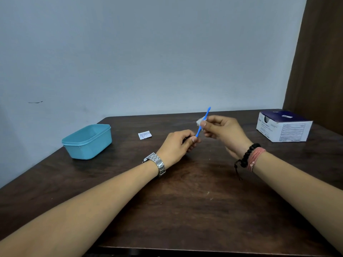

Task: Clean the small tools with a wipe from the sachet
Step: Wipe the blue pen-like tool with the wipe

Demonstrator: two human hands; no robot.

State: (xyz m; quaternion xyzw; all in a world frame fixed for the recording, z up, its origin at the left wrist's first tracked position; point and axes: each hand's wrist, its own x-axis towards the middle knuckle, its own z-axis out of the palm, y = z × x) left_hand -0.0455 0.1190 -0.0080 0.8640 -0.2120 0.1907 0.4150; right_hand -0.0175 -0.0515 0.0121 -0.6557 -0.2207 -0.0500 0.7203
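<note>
Fingers of the left hand pinch a thin blue plastic stick tool's lower end. Right hand pinches a white wipe around the tool's middle, right of the torn white sachet.

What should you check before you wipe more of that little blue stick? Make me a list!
1. Left hand pinches the blue tool at its lower end: ok.
2. Right hand holds the wipe against the tool: ok.
3. Tool's top end is bare, free to wipe: ok.
4. Sachet lies on the table, out of the way: ok.
5. Blue tub within reach: ok.
6. Tool already clean: cannot tell.
</note>
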